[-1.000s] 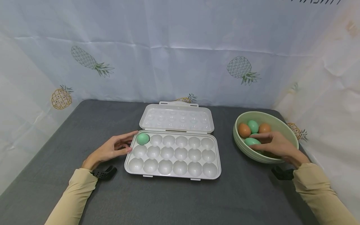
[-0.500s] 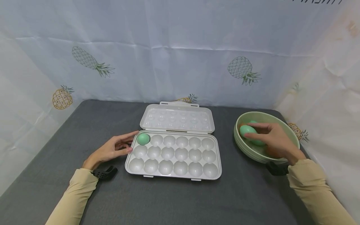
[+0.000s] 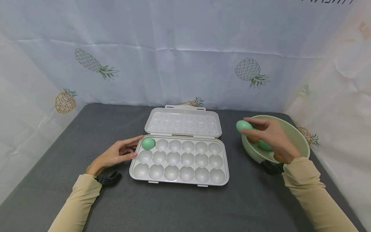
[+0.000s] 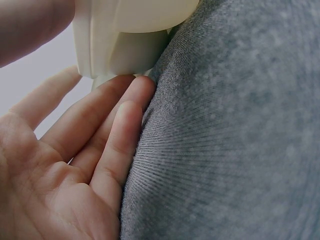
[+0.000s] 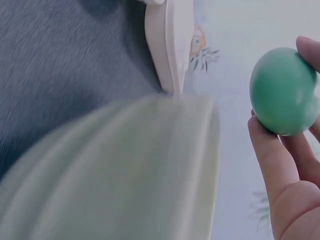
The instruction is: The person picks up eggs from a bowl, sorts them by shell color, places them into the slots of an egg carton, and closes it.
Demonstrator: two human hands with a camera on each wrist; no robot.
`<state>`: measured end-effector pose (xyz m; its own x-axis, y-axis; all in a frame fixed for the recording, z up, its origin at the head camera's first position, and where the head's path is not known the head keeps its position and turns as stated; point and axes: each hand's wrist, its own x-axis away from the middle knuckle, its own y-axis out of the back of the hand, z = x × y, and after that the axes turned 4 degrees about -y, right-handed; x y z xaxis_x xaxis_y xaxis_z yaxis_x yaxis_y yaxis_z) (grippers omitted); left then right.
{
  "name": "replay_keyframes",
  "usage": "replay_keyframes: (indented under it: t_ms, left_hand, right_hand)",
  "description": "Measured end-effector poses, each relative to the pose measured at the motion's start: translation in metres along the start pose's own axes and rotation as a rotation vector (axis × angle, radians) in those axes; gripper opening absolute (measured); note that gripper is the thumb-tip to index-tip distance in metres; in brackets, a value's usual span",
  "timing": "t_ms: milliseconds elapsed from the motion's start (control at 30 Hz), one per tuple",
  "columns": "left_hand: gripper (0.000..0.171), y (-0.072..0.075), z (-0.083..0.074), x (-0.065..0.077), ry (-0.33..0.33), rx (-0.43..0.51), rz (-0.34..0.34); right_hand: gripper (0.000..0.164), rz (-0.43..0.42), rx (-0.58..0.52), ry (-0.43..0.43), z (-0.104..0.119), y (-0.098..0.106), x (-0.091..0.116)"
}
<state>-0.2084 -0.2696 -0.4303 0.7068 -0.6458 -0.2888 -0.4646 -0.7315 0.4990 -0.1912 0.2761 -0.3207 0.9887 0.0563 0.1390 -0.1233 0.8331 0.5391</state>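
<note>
Over the left rim of the green bowl, my right hand pinches a green egg between thumb and fingertips. That same green egg shows at the right of the right wrist view. Beside the left side of the white egg tray is my left hand, its fingers extended and the fingertips at the tray's edge. From the left wrist, the fingers reach the pale tray wall. Another green egg sits in the tray's back left cup.
Inside the bowl lie a green egg and brown eggs, partly covered by my right hand. The tray's lid lies opened back behind it. A dark grey cloth covers the table, and a pineapple-print curtain hangs behind.
My right hand has lifted the green egg out of the bowl and carried it up and left, past the bowl's rim. The left hand has stayed at the tray.
</note>
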Motion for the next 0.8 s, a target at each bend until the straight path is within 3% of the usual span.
replay_keyframes:
  t_ms: [133, 367, 567, 800]
  left_hand:
    - [0.064, 0.0, 0.001, 0.0, -0.005, 0.008, 0.001]
    - [0.064, 0.0, 0.0, 0.001, 0.002, 0.005, 0.002]
    - [0.064, 0.0, 0.0, 0.0, 0.013, 0.0, -0.002]
    - [0.064, 0.0, 0.001, 0.0, 0.006, 0.009, 0.001]
  right_hand:
    - [0.064, 0.017, -0.052, 0.011, 0.007, -0.009, -0.006]
    - [0.06, 0.015, -0.117, 0.129, 0.022, -0.029, -0.018]
    - [0.059, 0.039, -0.202, 0.175, 0.035, -0.046, -0.026]
    - [0.056, 0.069, -0.182, 0.189, 0.044, -0.06, -0.031]
